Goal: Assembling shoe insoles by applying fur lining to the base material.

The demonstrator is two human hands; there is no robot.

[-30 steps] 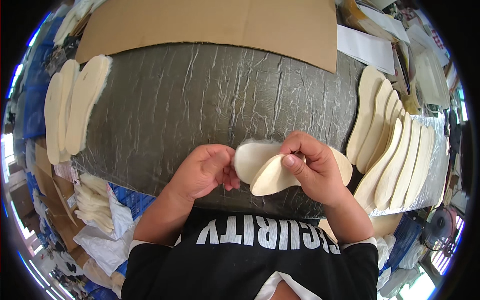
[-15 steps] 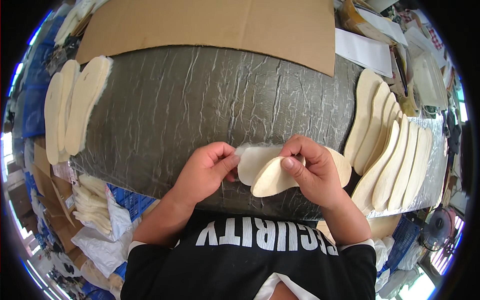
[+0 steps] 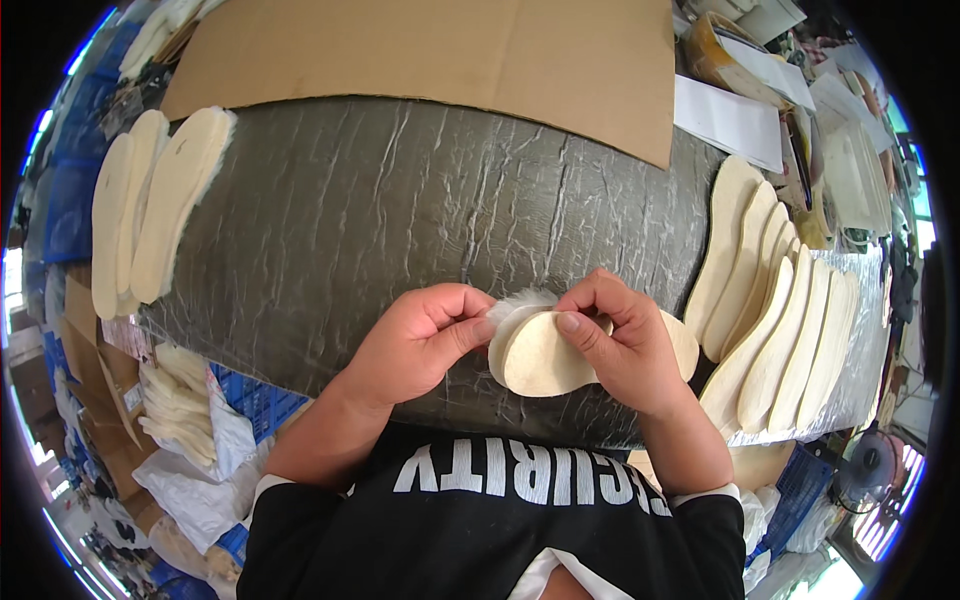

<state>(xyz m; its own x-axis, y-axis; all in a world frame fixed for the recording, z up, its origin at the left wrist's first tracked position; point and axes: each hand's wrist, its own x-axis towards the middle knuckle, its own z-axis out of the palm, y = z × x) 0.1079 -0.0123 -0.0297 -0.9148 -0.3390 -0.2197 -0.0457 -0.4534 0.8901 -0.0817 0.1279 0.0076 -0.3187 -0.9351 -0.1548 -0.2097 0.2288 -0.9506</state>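
My right hand [image 3: 632,345] is closed around a cream shoe insole [image 3: 540,358], with thumb on top and fingers curled behind. A second insole with white fluffy pile [image 3: 522,303] lies behind it, its rounded end showing past the front one. My left hand [image 3: 432,338] pinches the edge of this fluffy insole between thumb and forefinger. Both insoles are held just above the near part of the table. The narrower end of an insole sticks out to the right of my right hand.
The dark, creased table cover [image 3: 330,220] spreads under my hands. Overlapping insoles [image 3: 770,330] lie at the right, and a few fuzzy-edged ones [image 3: 178,205] at the left. A cardboard sheet [image 3: 430,60] covers the far side, beside white paper [image 3: 728,120]. Blue crates [image 3: 250,400] stand below the table.
The front insole has turned to lie more over the one behind, covering most of its smooth white face. More fluffy pile shows at the top. My left hand has shifted slightly right.
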